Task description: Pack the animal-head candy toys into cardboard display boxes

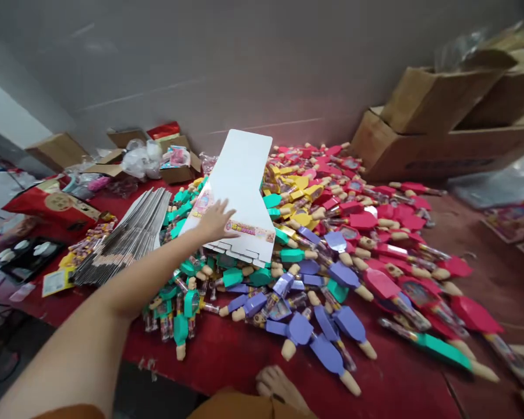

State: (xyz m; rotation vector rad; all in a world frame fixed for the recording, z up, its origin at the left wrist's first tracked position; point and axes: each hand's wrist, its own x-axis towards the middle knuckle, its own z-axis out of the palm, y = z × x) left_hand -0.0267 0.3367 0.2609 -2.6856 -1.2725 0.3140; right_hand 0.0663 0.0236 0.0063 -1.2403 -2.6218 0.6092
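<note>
My left hand [216,222] reaches across the table with its fingers spread over a white cardboard display box [242,166]. The palm seems to lie on the board's lower part, beside a printed strip. The board is partly folded, with a tall back panel and slotted tabs along its near edge. It lies on a heap of plastic toys with candy-filled tubes and tan tips. Close to the table's front edge is my right hand [277,384], low in view, its fingers loosely laid and apparently holding nothing. Purple toys [299,329] and green toys [233,277] lie nearest.
Left of the heap leans a stack of flat cardboard sheets [128,233]. Red toys [379,282] and yellow toys [294,192] spread rightward over the red table [227,355]. Brown cartons [419,151] stand at back right. A red bag [55,206] and small open boxes [181,173] are at left.
</note>
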